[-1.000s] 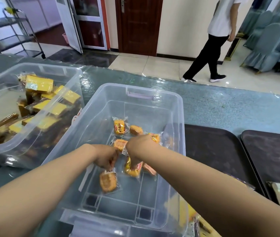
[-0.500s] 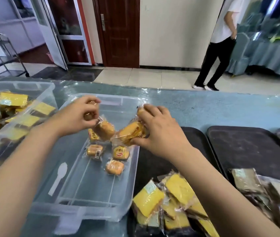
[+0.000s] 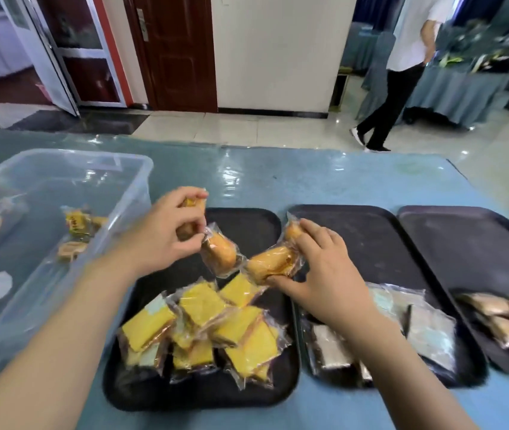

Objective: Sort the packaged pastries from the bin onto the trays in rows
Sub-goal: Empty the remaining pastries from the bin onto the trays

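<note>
- Since the earlier frames both hands have come up out of the clear bin (image 3: 60,193) and swung right; they now hang over the far half of the leftmost tray (image 3: 247,221), each carrying round golden pastries.
- Left hand (image 3: 166,234): fingers curled around wrapped pastries, one more packet (image 3: 219,254) dangling from its wrapper edge below the fingertips. Pinched by the seal, likely so several come across in one trip.
- Right hand (image 3: 324,268): fingers spread over and curled round a packet (image 3: 273,263), thumb underneath; a second one (image 3: 293,229) shows behind the fingers.
- Yellow square packets (image 3: 203,324) lie heaped loosely on the near half of this tray, not in rows; the far half is bare, so the round ones look headed there.
- Middle tray (image 3: 355,225) holds pale packets (image 3: 427,330) at its near end; right tray (image 3: 470,237) holds brownish ones (image 3: 501,315). One kind per tray, it seems.
- A few round pastries (image 3: 76,220) remain in the bin on the blue counter (image 3: 324,178).
- A person in a white top (image 3: 402,57) walks in the background.
</note>
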Demonstrator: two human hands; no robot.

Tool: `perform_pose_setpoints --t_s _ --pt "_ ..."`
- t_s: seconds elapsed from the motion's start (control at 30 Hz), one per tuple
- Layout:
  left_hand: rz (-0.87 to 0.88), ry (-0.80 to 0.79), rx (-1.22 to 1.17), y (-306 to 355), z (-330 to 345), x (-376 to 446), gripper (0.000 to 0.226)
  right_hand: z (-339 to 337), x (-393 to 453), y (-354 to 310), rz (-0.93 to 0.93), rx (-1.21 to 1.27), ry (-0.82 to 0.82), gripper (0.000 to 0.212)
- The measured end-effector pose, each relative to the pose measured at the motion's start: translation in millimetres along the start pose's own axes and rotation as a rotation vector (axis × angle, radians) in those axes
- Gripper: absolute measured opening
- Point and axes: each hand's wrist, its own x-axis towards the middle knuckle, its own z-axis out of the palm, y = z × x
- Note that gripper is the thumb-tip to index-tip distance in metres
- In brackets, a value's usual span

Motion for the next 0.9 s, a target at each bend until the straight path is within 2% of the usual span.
perform_pose_setpoints --t_s 0.07,0.23,0.4,0.53,0.73,0.9 --pt "-0.053 -0.023 -0.027 12 31 -3 0.010 6 -10 28 0.035 0.041 -0.014 0.079" --pt "-0.162 -0.040 -0.084 22 92 -2 0.022 28 -22 80 0.095 0.128 -0.044 0.079" --pt "-0.192 -0.098 -0.143 22 135 26 0.016 39 -20 124 0.170 0.191 -0.082 0.080" --pt "-0.201 -0.114 -0.169 41 159 56 0.020 30 -19 165 0.197 0.221 -0.095 0.081" --pt "-0.200 -0.133 -0.212 88 201 111 0.022 11 -20 248 0.228 0.269 -0.056 0.083" --pt "-0.220 -0.141 -0.229 163 265 159 0.021 -22 -42 344 0.199 0.302 -0.043 0.074"
